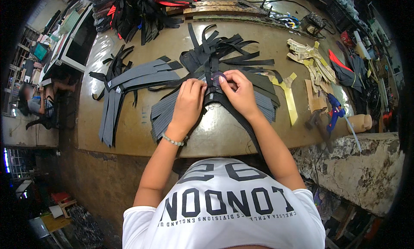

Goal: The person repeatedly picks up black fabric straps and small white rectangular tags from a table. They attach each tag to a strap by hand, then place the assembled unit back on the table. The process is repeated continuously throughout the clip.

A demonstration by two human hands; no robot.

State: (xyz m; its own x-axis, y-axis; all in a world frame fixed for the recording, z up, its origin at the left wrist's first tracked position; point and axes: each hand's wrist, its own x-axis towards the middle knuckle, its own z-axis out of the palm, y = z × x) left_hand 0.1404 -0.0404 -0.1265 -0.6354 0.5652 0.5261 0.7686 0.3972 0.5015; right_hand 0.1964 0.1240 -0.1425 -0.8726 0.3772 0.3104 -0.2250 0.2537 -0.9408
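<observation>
In front of me lies a pile of grey and black fabric strips [166, 113] with black straps [233, 48] fanning out at its far end. My left hand [189, 97] is closed, its fingertips pinching the edge of a dark strip near the pile's middle. Opposite it, my right hand [238, 91] is closed with thumb and forefinger on a small dark purple round piece [219, 79]. Its exact kind is hard to make out. A small label [211, 96] shows on the black band just below my fingertips. The fingers partly hide the band between them.
A second bunch of grey strips [142, 74] lies to the left. Yellow strips [290, 98], a blue glue gun [334, 113], a hammer [318, 124] and a tape roll [360, 123] are at the right. Black and red strips [148, 12] heap at the back. Someone [36, 100] sits far left.
</observation>
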